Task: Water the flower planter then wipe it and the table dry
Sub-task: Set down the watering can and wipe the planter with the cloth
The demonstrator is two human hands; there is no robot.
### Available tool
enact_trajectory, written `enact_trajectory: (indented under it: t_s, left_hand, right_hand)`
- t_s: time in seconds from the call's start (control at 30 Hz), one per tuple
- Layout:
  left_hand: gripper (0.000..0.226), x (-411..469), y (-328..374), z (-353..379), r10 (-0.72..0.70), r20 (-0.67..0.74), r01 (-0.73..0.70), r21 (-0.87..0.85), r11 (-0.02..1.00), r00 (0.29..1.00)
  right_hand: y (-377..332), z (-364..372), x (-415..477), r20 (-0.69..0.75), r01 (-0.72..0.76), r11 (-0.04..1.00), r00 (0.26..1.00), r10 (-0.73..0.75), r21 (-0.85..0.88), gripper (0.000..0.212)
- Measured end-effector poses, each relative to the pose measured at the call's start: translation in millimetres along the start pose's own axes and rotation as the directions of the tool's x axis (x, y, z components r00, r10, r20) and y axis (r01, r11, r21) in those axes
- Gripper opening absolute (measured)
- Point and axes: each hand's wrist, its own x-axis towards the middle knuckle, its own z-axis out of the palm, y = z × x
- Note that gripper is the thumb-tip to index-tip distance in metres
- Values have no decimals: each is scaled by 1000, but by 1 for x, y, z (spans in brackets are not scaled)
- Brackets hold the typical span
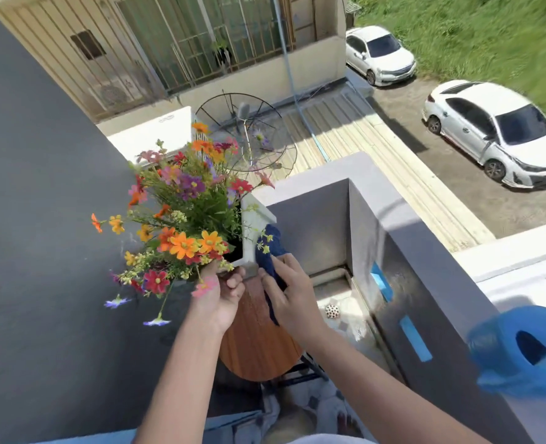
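A white rectangular planter (255, 223) full of orange, red and purple flowers (182, 213) stands on a small round wooden table (255, 344). My left hand (222, 293) grips the planter's near corner from below the blooms. My right hand (289, 291) holds a dark blue cloth (270, 248) pressed against the planter's right side wall. Drops of water speckle the tabletop between my hands. A blue watering can (521, 350) sits on the balcony wall at the right.
A dark grey wall (41, 219) rises close on the left. The grey balcony parapet (425, 251) runs along the right, with blue tape strips on it. A small spotted ball (331, 309) lies on the tiled floor. Cars are parked far below.
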Motion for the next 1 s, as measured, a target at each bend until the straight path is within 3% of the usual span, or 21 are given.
enact_trajectory:
  t_s: [0.13, 0.2, 0.3, 0.43, 0.53, 0.67, 0.83, 0.93, 1.0]
  left_hand:
    - [28, -7, -4, 2, -24, 26, 22, 85, 996, 999]
    - [32, -12, -5, 5, -49, 14, 48, 82, 995, 999]
    - [31, -18, -6, 5, -65, 5, 65, 52, 997, 998]
    - [22, -24, -4, 2, -90, 51, 90, 15, 996, 995]
    - [27, -28, -1, 4, -69, 53, 68, 15, 998, 996]
    - [25, -25, 3, 6, -34, 53, 35, -12, 999, 998]
    - [23, -18, 10, 5, 27, -6, -27, 63, 998, 1000]
    - [26, -19, 6, 5, 56, -35, -51, 134, 990, 998]
    - [27, -19, 0, 6, 84, -57, -71, 192, 979, 995]
  right_hand:
    - [-20, 0, 25, -11, 48, 999, 999, -48, 22, 17]
    - [-20, -1, 42, -22, 74, 997, 997, -74, -10, 10]
    - [-17, -6, 67, -40, 81, 995, 996, -83, -59, 18]
    - [9, -11, 96, -100, -12, 993, 995, 1, -117, 15]
    - [32, -16, 101, -174, -122, 973, 981, 88, -197, 14]
    - [37, -15, 77, -116, -136, 958, 987, 110, -252, 18]
    - [17, -7, 41, -17, -61, 979, 998, 58, -195, 12]
    - [-2, -8, 33, -72, -63, 991, 996, 54, -115, 35]
    - [-17, -8, 29, -96, -48, 997, 994, 41, -66, 22]
